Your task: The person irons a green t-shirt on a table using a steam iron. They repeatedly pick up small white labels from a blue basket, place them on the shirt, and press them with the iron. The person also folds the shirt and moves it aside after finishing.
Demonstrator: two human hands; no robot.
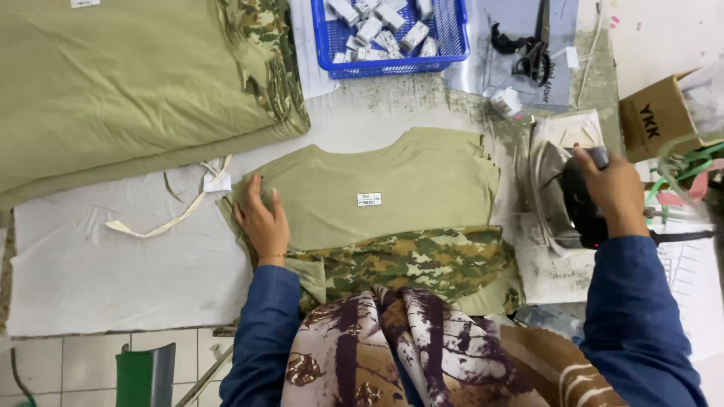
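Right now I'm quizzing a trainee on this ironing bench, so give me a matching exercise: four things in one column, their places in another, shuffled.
Things:
1. left hand
2. right hand
3. blue basket
4. scissors

Places:
A. on the grey sheet at the far right
B. flat on the olive garment
C. on the iron handle
D. far edge, filled with small white boxes

Pairs: 1-B, 2-C, 3-D, 4-A

A folded olive-green cotton shirt with camouflage-patterned sleeves (392, 203) lies flat near the front edge of the white padded pressing table (113, 264), a small white label at its middle. A black-handled steam iron (562, 200) rests on its pad by the table's right edge, just beside the shirt.
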